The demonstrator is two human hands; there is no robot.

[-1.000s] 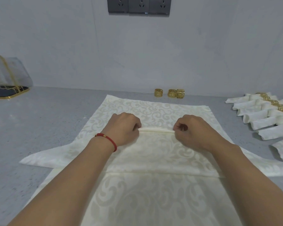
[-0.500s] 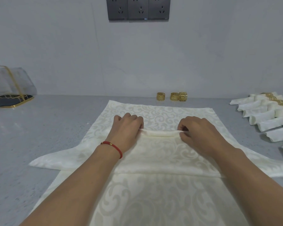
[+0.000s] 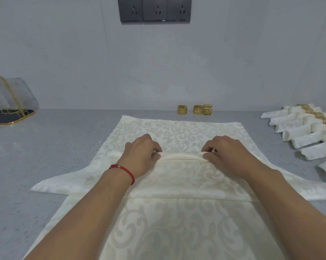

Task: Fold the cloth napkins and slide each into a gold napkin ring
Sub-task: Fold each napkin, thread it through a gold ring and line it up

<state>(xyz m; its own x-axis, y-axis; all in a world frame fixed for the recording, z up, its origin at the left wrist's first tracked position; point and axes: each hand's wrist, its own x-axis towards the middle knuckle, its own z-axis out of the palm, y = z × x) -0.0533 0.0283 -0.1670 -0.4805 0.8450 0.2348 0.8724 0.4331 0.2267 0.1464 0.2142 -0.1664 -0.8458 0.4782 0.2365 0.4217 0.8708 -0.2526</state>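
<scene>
- A cream napkin (image 3: 179, 132) lies spread on the grey worktop (image 3: 64, 147), in front of the person.
- The left hand (image 3: 141, 156) and right hand (image 3: 227, 154) each pinch a raised fold across its middle.
- Three gold rings (image 3: 195, 109) stand behind by the wall.
- Finished rolls (image 3: 304, 132) lie at the right.
</scene>
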